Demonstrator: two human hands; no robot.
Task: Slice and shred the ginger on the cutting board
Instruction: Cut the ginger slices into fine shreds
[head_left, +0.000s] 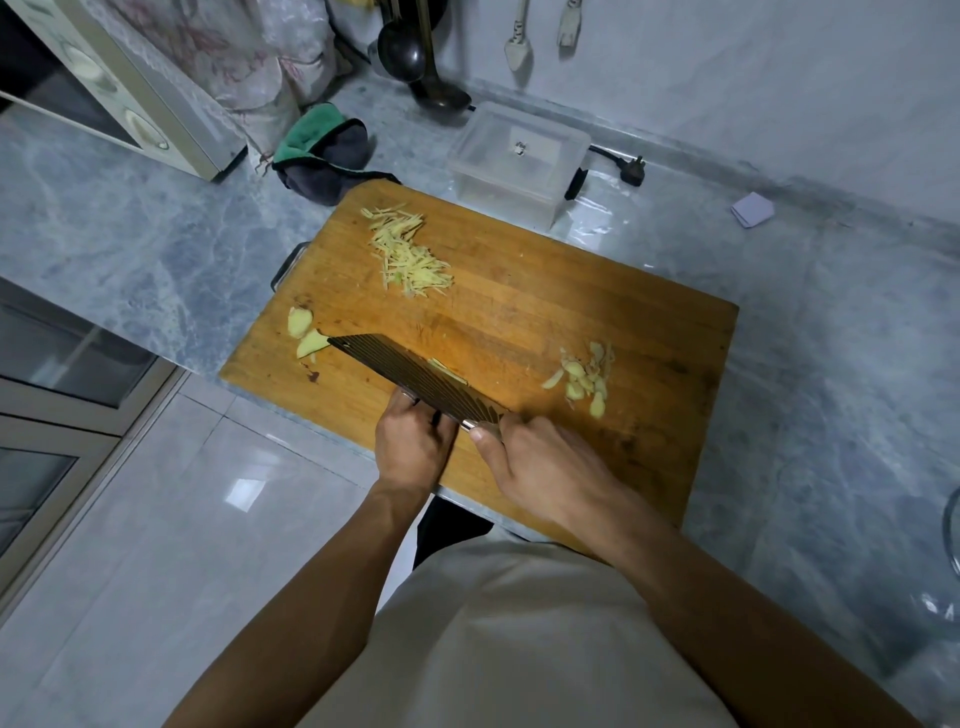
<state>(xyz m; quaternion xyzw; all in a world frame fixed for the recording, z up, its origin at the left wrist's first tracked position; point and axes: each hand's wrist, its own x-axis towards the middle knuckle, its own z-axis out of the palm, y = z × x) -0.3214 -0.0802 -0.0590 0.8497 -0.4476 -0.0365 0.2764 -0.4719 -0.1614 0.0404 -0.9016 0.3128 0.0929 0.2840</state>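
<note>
1. Lying at an angle on the grey marble counter (130, 244): wooden cutting board (597, 322), one corner overhanging the counter's near edge.
2. Shredded ginger (408, 254) sits in a loose pile at the board's far left part.
3. Ginger slices (584, 376) lie scattered at the board's right side, well apart from the shreds.
4. Two larger ginger pieces (306, 332) rest near the board's left edge; the tip of the cleaver (410, 382) touches or overlaps the nearer one.
5. Cleaver blade is dark and ribbed, tilted with its flat face up. A small ginger bit clings to its upper edge.
6. Right hand (540, 467) grips the cleaver at the handle end, thumb beside the blade's heel.
7. Left hand (413, 441) is against the blade's near side, fingers curled and tucked at its lower edge; whether it actually pinches the blade cannot be told.
8. Behind the board: clear plastic container (514, 161) with lid, green-and-grey cloth (324, 153), microwave (109, 88) at far left.
9. Ladles (410, 57) hang at the wall.
</note>
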